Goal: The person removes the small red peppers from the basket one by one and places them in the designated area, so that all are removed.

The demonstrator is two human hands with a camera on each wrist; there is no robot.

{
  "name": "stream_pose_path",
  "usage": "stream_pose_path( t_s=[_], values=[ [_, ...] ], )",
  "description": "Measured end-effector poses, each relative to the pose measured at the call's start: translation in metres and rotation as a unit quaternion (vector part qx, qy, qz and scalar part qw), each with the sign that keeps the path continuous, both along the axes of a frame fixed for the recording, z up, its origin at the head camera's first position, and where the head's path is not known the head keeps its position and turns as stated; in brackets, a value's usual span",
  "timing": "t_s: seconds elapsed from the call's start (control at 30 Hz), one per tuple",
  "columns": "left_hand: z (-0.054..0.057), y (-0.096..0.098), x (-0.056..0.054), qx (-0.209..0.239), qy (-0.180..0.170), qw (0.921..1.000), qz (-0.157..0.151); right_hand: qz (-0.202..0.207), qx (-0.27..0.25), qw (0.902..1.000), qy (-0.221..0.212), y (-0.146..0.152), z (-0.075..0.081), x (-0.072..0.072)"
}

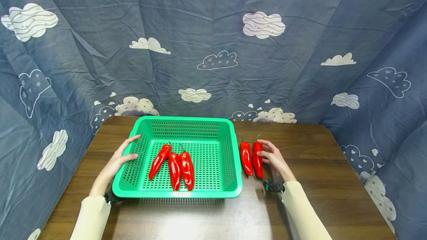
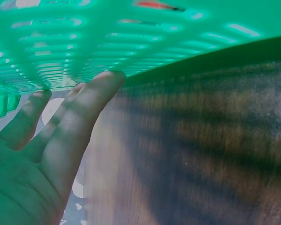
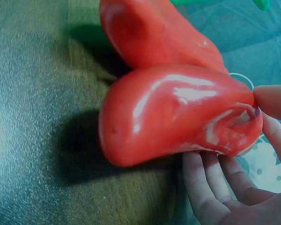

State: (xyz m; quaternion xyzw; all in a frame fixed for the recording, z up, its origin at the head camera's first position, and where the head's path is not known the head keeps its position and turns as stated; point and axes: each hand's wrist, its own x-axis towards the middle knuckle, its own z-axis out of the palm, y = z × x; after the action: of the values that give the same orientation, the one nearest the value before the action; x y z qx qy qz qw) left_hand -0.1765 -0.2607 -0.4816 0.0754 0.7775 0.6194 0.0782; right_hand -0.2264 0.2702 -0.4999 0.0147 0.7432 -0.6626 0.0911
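Observation:
My right hand point(image 1: 272, 158) grips a long red pepper point(image 1: 257, 160) by its upper part, near the stem. In the right wrist view the thumb and fingers point(image 3: 208, 183) lie on either side of this glossy pepper point(image 3: 173, 117). Just left of it lies a second red pepper point(image 1: 245, 158), partly behind the held one in the right wrist view. On the left rim of a green plastic basket point(image 1: 176, 194) rests my left hand point(image 1: 115, 164), thumb and forefinger over the edge. Its other fingers extend straight along the outer wall in the left wrist view.
Inside the basket lie three red peppers, one at the left point(image 1: 159, 162) and two side by side, a middle pepper point(image 1: 174, 171) and a right pepper point(image 1: 187, 170). A brown wooden table point(image 1: 307, 151) carries everything. Behind it hangs a blue cloud-patterned curtain point(image 1: 186, 21).

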Motion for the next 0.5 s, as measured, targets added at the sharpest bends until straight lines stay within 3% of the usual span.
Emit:
stream_pose_path(
  t_s=[0.5],
  values=[
    [0.0004,0.0002,0.0008,0.003,-0.005,1.0,0.001,0.001,0.045,0.999,0.0,-0.0031,-0.004,-0.0047]
  ],
)
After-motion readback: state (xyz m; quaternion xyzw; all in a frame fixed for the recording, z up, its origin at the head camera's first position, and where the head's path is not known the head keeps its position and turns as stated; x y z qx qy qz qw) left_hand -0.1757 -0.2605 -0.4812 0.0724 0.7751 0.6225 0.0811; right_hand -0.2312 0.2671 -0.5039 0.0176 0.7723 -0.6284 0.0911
